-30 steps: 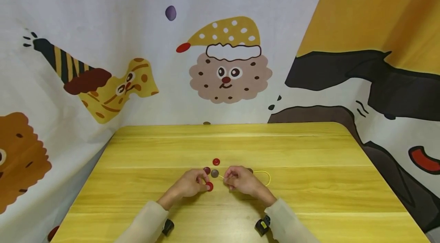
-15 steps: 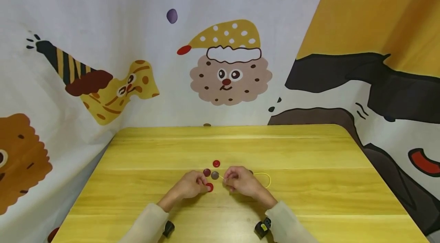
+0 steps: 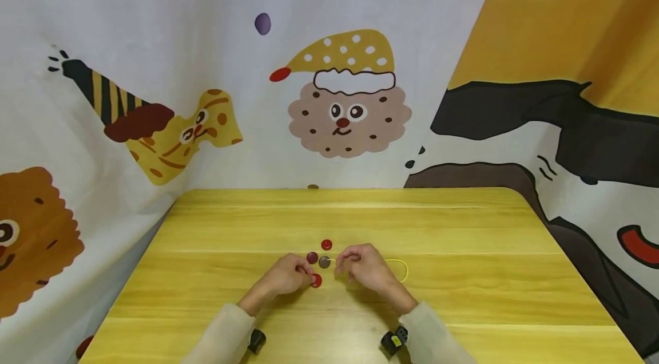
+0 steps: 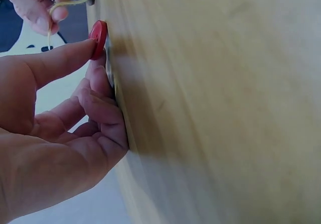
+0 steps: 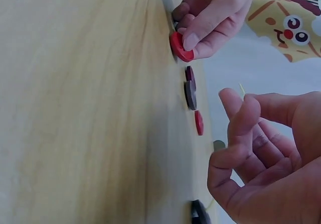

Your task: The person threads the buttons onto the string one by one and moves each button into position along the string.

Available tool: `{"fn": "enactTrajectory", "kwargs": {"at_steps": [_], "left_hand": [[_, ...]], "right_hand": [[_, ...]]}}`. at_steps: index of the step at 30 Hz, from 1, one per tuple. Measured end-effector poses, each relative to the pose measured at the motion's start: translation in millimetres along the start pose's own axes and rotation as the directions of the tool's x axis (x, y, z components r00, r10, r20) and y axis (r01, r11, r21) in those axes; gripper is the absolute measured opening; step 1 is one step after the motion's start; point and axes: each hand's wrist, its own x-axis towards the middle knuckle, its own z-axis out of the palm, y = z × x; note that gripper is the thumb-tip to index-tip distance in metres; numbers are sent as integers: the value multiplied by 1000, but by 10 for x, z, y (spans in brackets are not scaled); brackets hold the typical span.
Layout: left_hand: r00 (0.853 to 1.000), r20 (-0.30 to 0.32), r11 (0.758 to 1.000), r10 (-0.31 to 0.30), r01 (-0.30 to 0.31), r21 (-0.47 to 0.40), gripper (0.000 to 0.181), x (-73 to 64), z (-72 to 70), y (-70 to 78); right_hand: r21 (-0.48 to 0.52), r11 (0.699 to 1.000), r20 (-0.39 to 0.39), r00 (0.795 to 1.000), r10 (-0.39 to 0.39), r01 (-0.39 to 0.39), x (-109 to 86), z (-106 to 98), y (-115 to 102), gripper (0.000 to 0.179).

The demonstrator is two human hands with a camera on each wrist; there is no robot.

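Observation:
My left hand (image 3: pixel 289 275) pinches a red button (image 4: pixel 99 39) between thumb and forefinger, tilted on edge close over the table. My right hand (image 3: pixel 364 266) pinches a thin yellow cord (image 5: pixel 242 89) near its end; a short tip sticks up past the fingertips in the right wrist view. The cord's other part (image 3: pixel 403 263) loops out to the right behind this hand. Between the hands lie a maroon button (image 3: pixel 312 257), a grey-brown button (image 3: pixel 324 262) and, farther back, another red button (image 3: pixel 326 244).
A dark button (image 5: pixel 199 212) lies beside the cord near the right hand, hidden in the head view. The wooden table (image 3: pixel 463 295) reaches back to a printed cloth (image 3: pixel 231 38). Both wrists carry small black devices (image 3: pixel 256 340).
My right hand has lifted slightly with the cord, and now covers the dark button behind it in the head view. The left hand stays on the red button. The head view shifts a little.

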Motion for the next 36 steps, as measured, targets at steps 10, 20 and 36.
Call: {"fn": "enactTrajectory", "kwargs": {"at_steps": [10,20,36], "left_hand": [[999,-7,997,-36,35,-67,7,16,-36,-8],[993,-91,993,-76,67,-92,8,56,-15,-7],[964,-239,983,-115,76,-167,9,144,-37,188]], "right_hand": [[-46,998,-42,998,-37,35,23,-59,-62,13],[-96,994,-74,995,-69,61,18,-101,-118,12],[-82,990,-152,980,-129,118,10,-161,-198,11]]}}
